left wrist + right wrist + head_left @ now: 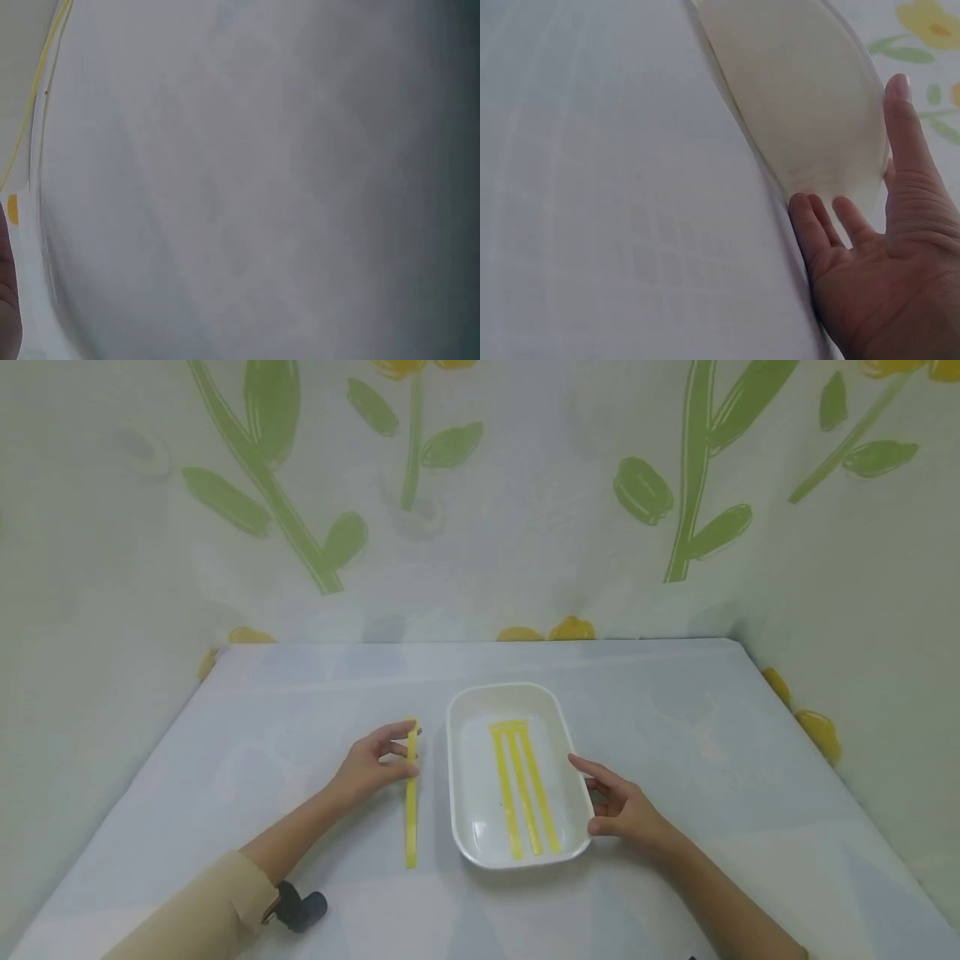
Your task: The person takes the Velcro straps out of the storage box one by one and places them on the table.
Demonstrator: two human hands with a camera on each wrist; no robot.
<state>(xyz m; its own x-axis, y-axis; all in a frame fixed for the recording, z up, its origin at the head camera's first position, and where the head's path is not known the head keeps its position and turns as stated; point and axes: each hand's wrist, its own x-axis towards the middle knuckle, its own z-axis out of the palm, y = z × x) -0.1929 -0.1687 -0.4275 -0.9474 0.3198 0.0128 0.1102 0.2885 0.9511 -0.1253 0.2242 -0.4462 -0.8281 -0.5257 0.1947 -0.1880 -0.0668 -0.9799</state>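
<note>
A white rectangular tray with rounded corners lies on the table. On its floor are three long yellow strips, close to parallel, with short yellow pieces across their far ends. Left of the tray, my left hand holds another narrow yellow strip between thumb and fingers. That strip also shows as a thin curve in the left wrist view. My right hand is at the tray's right side, fingertips touching its outer wall. In the right wrist view the thumb extends up beside the rim.
A pale cloth covers the table. Behind it rises a wall printed with green stems and yellow flowers. A black device is worn on the left wrist. The left wrist view shows mostly pale cloth.
</note>
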